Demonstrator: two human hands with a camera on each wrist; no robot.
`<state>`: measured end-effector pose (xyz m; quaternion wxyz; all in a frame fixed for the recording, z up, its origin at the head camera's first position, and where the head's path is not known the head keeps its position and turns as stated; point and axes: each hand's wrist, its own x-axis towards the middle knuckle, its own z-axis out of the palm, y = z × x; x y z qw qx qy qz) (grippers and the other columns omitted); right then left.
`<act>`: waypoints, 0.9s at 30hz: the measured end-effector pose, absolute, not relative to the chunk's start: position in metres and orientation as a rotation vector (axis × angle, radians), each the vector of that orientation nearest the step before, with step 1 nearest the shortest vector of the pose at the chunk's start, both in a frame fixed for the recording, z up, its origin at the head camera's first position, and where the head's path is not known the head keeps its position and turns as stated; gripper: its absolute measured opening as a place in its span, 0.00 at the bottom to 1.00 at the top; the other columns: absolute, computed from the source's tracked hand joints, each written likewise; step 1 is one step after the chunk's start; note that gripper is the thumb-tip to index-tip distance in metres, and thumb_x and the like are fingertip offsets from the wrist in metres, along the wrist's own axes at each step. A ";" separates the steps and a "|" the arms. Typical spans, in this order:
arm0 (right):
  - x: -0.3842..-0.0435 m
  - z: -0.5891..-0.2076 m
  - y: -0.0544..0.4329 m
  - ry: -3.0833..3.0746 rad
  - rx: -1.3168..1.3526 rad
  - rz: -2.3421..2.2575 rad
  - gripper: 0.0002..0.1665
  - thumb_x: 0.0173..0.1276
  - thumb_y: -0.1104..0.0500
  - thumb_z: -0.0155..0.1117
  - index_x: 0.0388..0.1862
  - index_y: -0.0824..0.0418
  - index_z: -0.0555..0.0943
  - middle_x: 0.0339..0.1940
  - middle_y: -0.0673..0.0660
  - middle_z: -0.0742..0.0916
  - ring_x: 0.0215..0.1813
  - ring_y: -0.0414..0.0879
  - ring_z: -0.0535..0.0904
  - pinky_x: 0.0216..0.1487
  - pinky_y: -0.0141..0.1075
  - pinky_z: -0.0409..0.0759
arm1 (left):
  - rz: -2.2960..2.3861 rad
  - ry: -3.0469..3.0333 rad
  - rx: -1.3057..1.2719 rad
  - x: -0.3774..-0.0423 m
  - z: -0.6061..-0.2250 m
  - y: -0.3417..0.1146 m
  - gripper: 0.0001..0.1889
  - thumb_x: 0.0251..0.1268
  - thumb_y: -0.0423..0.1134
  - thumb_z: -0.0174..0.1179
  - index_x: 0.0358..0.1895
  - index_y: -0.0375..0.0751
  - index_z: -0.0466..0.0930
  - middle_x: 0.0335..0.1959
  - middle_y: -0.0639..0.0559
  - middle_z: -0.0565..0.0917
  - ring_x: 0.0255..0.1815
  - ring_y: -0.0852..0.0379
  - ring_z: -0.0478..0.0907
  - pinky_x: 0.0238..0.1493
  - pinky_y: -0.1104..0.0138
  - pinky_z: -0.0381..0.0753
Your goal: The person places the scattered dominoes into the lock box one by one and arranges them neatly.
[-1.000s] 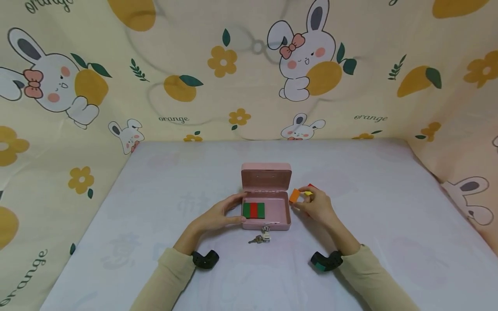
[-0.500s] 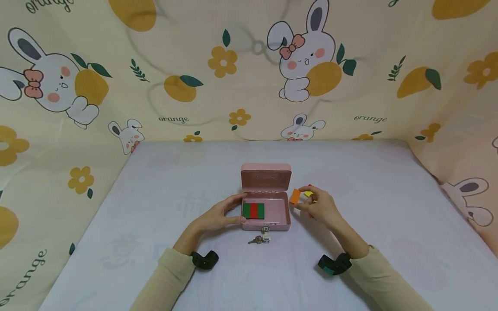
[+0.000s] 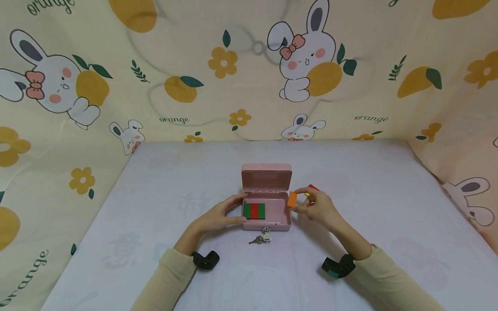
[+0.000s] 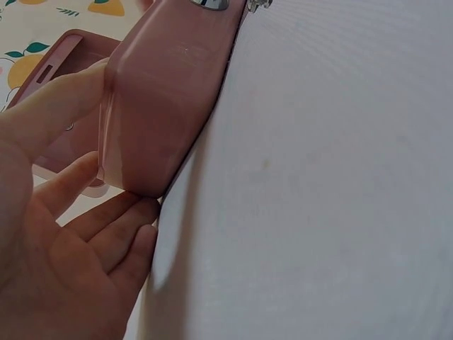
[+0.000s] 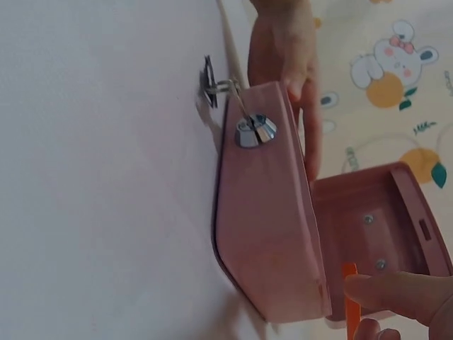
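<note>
An open pink cash box [image 3: 286,227] stands on the white cloth, its lid [image 3: 266,177] raised at the back. Two green blocks with a red block [image 3: 254,211] between them lie side by side in its left part. My left hand [image 3: 215,213] rests on the box's left side; in the left wrist view its thumb and index finger touch the rim, with the other fingers low against the wall. My right hand [image 3: 318,207] pinches a thin orange block [image 3: 292,199] upright at the right wall's rim, also visible as the orange block [image 5: 352,301] in the right wrist view.
Behind my right hand lie a red block [image 3: 313,187] and a yellow block [image 3: 307,194], both partly hidden. Keys [image 3: 256,239] hang from the lock at the box's front. A patterned cloth [image 3: 249,86] rises behind the table.
My right hand has shifted slightly left with the orange block, which now stands more upright and overlaps the box's right rim. My left hand and the box have stayed in place.
</note>
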<state>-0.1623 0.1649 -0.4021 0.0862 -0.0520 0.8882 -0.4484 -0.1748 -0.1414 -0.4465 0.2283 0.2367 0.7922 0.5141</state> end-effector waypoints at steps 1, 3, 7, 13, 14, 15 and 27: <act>-0.162 -0.402 0.164 2.653 -0.169 -1.327 0.28 0.56 0.63 0.72 0.56 0.68 0.76 0.17 0.49 0.75 0.15 0.39 0.68 0.19 0.29 0.67 | 1.415 2.183 0.652 -0.175 -0.447 -0.141 0.38 0.64 0.40 0.63 0.75 0.47 0.54 0.79 0.46 0.55 0.80 0.43 0.52 0.80 0.48 0.51; -0.161 -0.402 0.162 2.671 -0.194 -1.300 0.27 0.56 0.63 0.72 0.55 0.68 0.77 0.17 0.50 0.76 0.16 0.39 0.68 0.19 0.29 0.67 | 1.414 2.188 0.651 -0.175 -0.447 -0.141 0.38 0.64 0.40 0.63 0.75 0.47 0.55 0.79 0.46 0.55 0.80 0.43 0.52 0.80 0.49 0.52; -0.158 -0.401 0.157 2.688 -0.230 -1.254 0.28 0.56 0.63 0.72 0.56 0.67 0.77 0.19 0.52 0.77 0.20 0.40 0.69 0.21 0.28 0.69 | 1.408 2.195 0.647 -0.175 -0.447 -0.142 0.38 0.64 0.41 0.63 0.75 0.47 0.55 0.79 0.46 0.55 0.80 0.44 0.53 0.80 0.49 0.52; -0.157 -0.400 0.151 2.712 -0.297 -1.239 0.27 0.55 0.64 0.73 0.55 0.68 0.79 0.19 0.54 0.77 0.25 0.41 0.68 0.24 0.28 0.65 | 1.410 2.190 0.644 -0.175 -0.447 -0.142 0.38 0.64 0.42 0.63 0.75 0.47 0.55 0.79 0.46 0.55 0.80 0.43 0.53 0.80 0.48 0.52; -0.157 -0.400 0.150 2.712 -0.306 -1.239 0.27 0.55 0.64 0.73 0.55 0.68 0.79 0.19 0.54 0.76 0.24 0.41 0.68 0.24 0.27 0.64 | 1.410 2.188 0.645 -0.175 -0.447 -0.142 0.38 0.64 0.42 0.63 0.75 0.48 0.55 0.79 0.46 0.55 0.80 0.44 0.53 0.80 0.48 0.52; -0.157 -0.400 0.149 2.710 -0.308 -1.241 0.27 0.55 0.63 0.73 0.55 0.68 0.79 0.18 0.53 0.75 0.24 0.41 0.67 0.23 0.27 0.63 | 1.411 2.186 0.648 -0.175 -0.447 -0.142 0.38 0.64 0.42 0.63 0.75 0.47 0.55 0.79 0.46 0.55 0.80 0.44 0.53 0.80 0.48 0.52; -0.156 -0.400 0.141 2.672 -0.294 -1.248 0.28 0.56 0.64 0.72 0.56 0.67 0.79 0.19 0.52 0.73 0.25 0.43 0.67 0.22 0.26 0.62 | 1.427 2.170 0.656 -0.174 -0.447 -0.142 0.38 0.64 0.41 0.63 0.75 0.47 0.54 0.79 0.46 0.54 0.80 0.43 0.53 0.80 0.47 0.51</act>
